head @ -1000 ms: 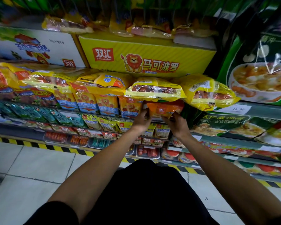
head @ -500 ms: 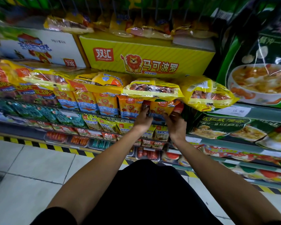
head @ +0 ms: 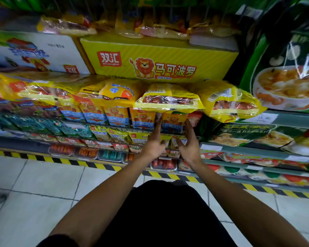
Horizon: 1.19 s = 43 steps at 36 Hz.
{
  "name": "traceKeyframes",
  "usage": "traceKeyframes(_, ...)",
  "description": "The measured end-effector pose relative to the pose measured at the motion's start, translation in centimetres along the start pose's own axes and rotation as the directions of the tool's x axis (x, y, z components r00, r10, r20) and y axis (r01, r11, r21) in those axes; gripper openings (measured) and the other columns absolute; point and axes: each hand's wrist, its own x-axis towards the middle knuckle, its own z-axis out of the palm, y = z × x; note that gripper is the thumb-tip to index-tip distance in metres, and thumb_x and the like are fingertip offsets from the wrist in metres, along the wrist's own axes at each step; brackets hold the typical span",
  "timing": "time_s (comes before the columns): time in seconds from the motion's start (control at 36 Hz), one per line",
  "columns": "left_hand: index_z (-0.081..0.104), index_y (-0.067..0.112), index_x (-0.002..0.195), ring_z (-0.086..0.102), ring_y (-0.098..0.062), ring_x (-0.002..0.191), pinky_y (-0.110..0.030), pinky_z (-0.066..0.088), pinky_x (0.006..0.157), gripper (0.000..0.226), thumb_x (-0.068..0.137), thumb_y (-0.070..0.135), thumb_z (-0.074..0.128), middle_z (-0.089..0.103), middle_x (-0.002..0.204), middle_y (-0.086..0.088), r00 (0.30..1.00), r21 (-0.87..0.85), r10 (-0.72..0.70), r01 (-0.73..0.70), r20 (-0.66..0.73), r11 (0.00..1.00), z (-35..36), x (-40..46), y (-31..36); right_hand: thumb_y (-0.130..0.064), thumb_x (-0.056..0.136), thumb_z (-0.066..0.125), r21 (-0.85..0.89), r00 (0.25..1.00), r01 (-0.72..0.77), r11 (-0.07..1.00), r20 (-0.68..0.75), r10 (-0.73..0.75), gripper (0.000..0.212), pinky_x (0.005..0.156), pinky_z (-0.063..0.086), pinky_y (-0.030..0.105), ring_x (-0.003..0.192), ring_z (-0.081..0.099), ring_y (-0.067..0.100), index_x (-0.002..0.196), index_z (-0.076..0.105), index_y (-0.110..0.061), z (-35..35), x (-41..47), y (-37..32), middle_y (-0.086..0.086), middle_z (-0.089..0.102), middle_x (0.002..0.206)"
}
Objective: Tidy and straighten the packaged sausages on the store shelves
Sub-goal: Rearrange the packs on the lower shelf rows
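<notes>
A row of small orange lion-print sausage packs (head: 114, 115) stands upright along the shelf front. The rightmost orange pack (head: 173, 121) stands between my two hands. My left hand (head: 154, 141) reaches up with its fingers stretched along the pack's left edge. On the other side, my right hand (head: 190, 142) rests its fingertips against the pack's right edge. Both thumbs are spread away from it, and neither hand grips it. Large yellow sausage bags (head: 169, 100) lie flat on top of the row and overhang it, with another yellow bag (head: 229, 102) to the right.
A yellow lion carton (head: 159, 63) and a white carton (head: 34, 50) sit behind the bags. Lower shelves hold teal and yellow packets (head: 103, 133) and trays of sausages (head: 163, 164). Green soup packages (head: 284, 82) fill the right side. A price rail (head: 284, 120) runs there, with tiled floor below.
The orange pack, held flat in both hands a second ago, now stands upright in the row under the yellow bag. My fingers have loosened and slid to its sides.
</notes>
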Motion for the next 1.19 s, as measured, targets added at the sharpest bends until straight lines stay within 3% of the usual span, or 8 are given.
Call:
traceKeyframes(0.14,-0.019,0.039,0.155,0.049,-0.037,0.134,-0.017,0.039,0.043,0.113,0.092,-0.009,0.062,-0.025,0.165,0.007,0.99,0.05,0.034,-0.041,0.134,0.998,-1.0,0.5,-0.8,-0.017,0.094,0.068,-0.059,0.995,-0.011,0.998,0.097,0.017,0.091,0.117,0.035,0.037,0.15,0.028,0.018,0.161,0.007,-0.029,-0.5,0.3,-0.4,-0.005,0.022,0.166)
traceKeyframes(0.36,-0.007,0.042,0.158,0.047,-0.044,0.133,-0.009,0.042,0.046,0.1,0.097,0.006,0.063,-0.006,0.169,0.006,0.979,0.128,-0.004,-0.022,0.204,0.992,-3.7,0.1,-0.7,-0.019,0.089,0.075,-0.109,0.996,-0.014,0.994,0.088,0.024,0.095,0.111,0.031,0.025,0.149,0.028,0.019,0.161,0.012,-0.022,-1.3,-0.3,-1.4,-0.003,0.026,0.163)
traceKeyframes(0.44,-0.001,0.036,0.16,0.04,-0.039,0.141,-0.01,0.047,0.067,0.092,0.098,0.011,0.062,0.004,0.169,0.003,0.978,0.15,0.068,-0.098,0.196,0.984,-4.5,-0.8,-1.5,-0.021,0.09,0.074,-0.096,0.997,-0.065,0.993,0.036,0.068,0.091,0.107,0.035,0.026,0.147,0.031,0.021,0.16,0.017,-0.02,-1.7,-0.9,-2.0,0.0,0.029,0.163)
traceKeyframes(0.53,0.008,0.029,0.162,0.026,-0.022,0.151,-0.019,0.035,0.107,0.085,0.098,0.015,0.063,0.014,0.168,0.002,0.969,0.188,0.122,-0.163,0.212,0.969,-5.5,-2.1,-2.1,-0.016,0.089,0.073,-0.023,0.99,-0.14,0.99,-0.004,0.139,0.085,0.115,0.039,0.043,0.148,0.033,0.024,0.159,0.024,-0.022,-2.3,-1.9,-2.3,-0.001,0.033,0.161)
traceKeyframes(0.61,0.016,0.028,0.161,0.028,-0.018,0.15,-0.028,0.035,0.116,0.079,0.098,0.015,0.062,0.021,0.166,0.003,0.966,0.199,0.153,-0.195,0.208,0.96,-6.6,-3.6,-2.1,-0.014,0.092,0.071,-0.038,0.982,-0.188,0.981,-0.031,0.187,0.077,0.114,0.04,0.038,0.143,0.041,0.022,0.157,0.03,-0.02,-3.0,-3.4,-3.1,-0.001,0.042,0.157)
traceKeyframes(0.72,0.02,0.031,0.16,0.028,-0.014,0.15,-0.038,0.043,0.113,0.07,0.102,0.022,0.058,0.022,0.165,0.01,0.948,0.219,0.225,-0.275,0.227,0.936,-8.2,-5.4,-1.5,-0.022,0.094,0.071,0.002,0.977,-0.173,0.985,-0.123,0.172,0.069,0.111,0.045,0.04,0.137,0.048,0.016,0.153,0.037,-0.022,-4.1,-5.8,-4.2,-0.006,0.049,0.15)
traceKeyframes(0.97,0.022,0.038,0.157,0.015,0.015,0.134,-0.006,0.018,0.104,0.062,0.104,0.027,0.053,0.023,0.153,0.026,0.915,0.299,0.315,-0.383,0.251,0.874,-9.2,-8.4,1.3,-0.02,0.096,0.068,0.129,0.965,-0.109,0.986,-0.226,0.136,0.066,0.111,0.045,0.046,0.137,0.047,0.005,0.153,0.037,-0.024,-7.2,-11.7,-8.7,-0.018,0.052,0.147)
traceKeyframes(1.19,0.022,0.036,0.158,0.02,0.001,0.144,-0.012,0.017,0.106,0.059,0.105,0.034,0.048,0.025,0.147,0.025,0.934,0.341,0.323,-0.356,0.151,0.87,-8.7,-9.9,6.9,-0.031,0.092,0.068,0.108,0.978,-0.01,0.994,-0.206,0.033,0.073,0.108,0.047,0.039,0.135,0.048,0.002,0.155,0.032,-0.033,-12.4,-10.7,-11.6,-0.016,0.049,0.149)
